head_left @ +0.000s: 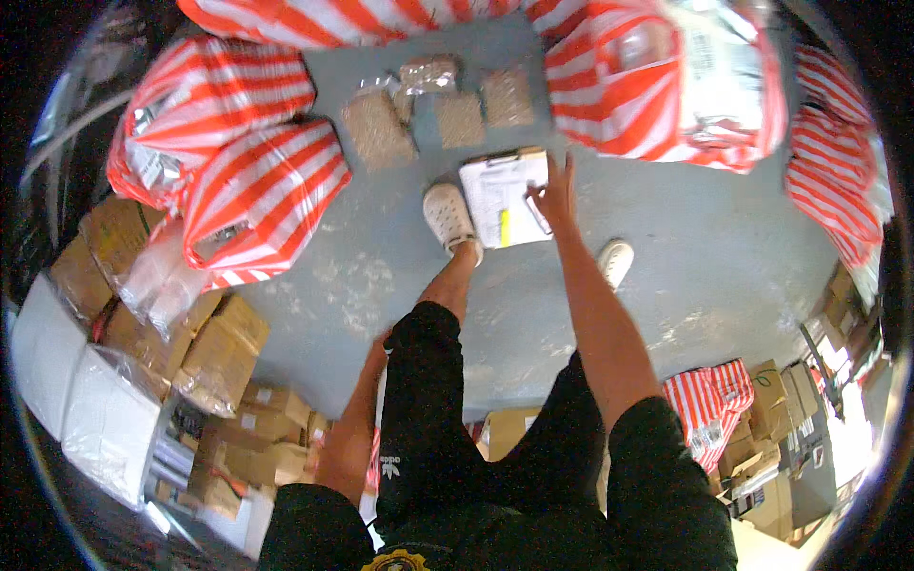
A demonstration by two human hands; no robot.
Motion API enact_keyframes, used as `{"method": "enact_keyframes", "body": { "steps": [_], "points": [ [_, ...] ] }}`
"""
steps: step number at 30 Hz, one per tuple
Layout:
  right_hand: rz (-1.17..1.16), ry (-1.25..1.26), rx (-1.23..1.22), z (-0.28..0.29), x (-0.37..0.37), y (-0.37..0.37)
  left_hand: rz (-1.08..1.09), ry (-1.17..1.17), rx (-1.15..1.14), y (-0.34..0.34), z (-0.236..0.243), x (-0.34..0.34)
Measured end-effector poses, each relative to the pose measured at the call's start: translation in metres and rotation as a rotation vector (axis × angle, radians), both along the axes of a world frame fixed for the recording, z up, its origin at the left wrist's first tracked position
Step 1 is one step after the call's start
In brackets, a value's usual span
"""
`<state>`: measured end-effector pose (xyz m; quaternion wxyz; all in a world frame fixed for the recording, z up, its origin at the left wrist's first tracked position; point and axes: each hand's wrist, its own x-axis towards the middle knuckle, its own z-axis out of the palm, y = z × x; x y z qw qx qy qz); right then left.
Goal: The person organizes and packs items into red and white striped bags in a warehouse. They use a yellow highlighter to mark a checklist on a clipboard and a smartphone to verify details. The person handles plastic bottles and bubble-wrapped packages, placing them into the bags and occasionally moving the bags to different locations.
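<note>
A clipboard with white papers [487, 202] lies on the floor beside my left shoe, with a yellow-marked patch low on the sheet. My right hand [558, 197] is over its right edge, thumb and forefinger pinched together and the other fingers stretched away. A slim pen [541, 213] shows at the pinch, slanting along the paper's edge. My left forearm [360, 419] runs down beside my left knee. The left hand [383, 344] is almost wholly hidden against that leg, so its fingers do not show.
Several clear-wrapped brown packs [462, 119] lie ahead on the grey floor [381, 243]. Red-and-white striped sacks [267, 195] stand at the left, with another large sack [619, 90] at the far right. Cardboard boxes [224, 347] are stacked at lower left. My white shoes [443, 214] flank the clipboard.
</note>
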<state>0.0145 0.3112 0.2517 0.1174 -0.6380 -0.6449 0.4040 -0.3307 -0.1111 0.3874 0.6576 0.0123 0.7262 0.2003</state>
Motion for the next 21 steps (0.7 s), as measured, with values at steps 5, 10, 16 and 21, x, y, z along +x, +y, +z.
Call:
{"method": "enact_keyframes", "body": {
  "steps": [5, 10, 16, 21],
  "points": [
    [-0.200, -0.215, -0.628, 0.174, 0.193, -0.183, -0.166, -0.288, -0.148, -0.030, 0.104, 0.047],
    [-0.858, -0.153, -0.950, 0.350, 0.332, -0.352, -0.129, -0.041, 0.103, 0.035, 0.173, 0.028],
    [-1.244, 0.385, -0.753, 0.440, 0.332, -0.479, -0.342, 0.230, 0.291, 0.111, 0.196, 0.015],
    [-1.196, 0.468, -0.835, 0.409, 0.294, -0.639, -0.666, 0.582, 0.697, 0.208, 0.284, 0.117]
  ]
}}
